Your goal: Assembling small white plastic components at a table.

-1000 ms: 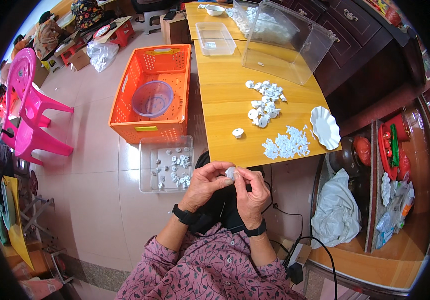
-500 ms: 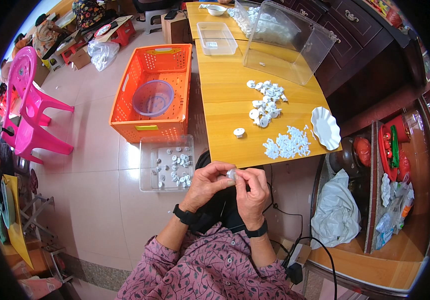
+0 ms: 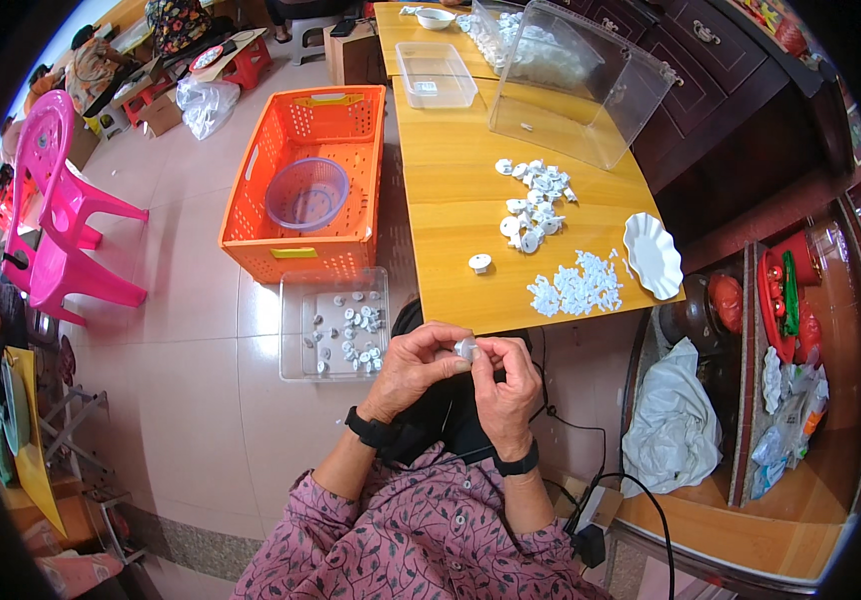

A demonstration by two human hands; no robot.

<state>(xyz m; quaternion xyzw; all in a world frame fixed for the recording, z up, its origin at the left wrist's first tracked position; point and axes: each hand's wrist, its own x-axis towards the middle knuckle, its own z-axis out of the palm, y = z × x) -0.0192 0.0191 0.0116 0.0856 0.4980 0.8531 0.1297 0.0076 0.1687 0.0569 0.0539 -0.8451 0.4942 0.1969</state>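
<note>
My left hand [image 3: 413,370] and my right hand [image 3: 504,392] meet in front of my body, just off the table's near edge. Between their fingertips they pinch a small round whitish plastic piece [image 3: 465,348]; the fingers cover part of it. One white round plastic part [image 3: 480,263] lies by itself on the wooden table [image 3: 451,205] ahead. Farther back is a loose heap of similar white parts [image 3: 534,208]. To their near right spreads a pile of tiny white plastic pieces [image 3: 579,286], with a white scalloped dish [image 3: 652,257] beside it.
Left of the table, a clear tray [image 3: 296,375] of small round pieces sits on the floor before an orange crate [image 3: 301,262] holding a purple basket [image 3: 308,195]. Clear bins [image 3: 571,100] stand at the table's far end. A black cable [image 3: 666,510] runs by my right arm.
Both hands keep the small round piece at nearly the same spot. Its angle between the fingertips seems slightly different; nothing on the table has moved.
</note>
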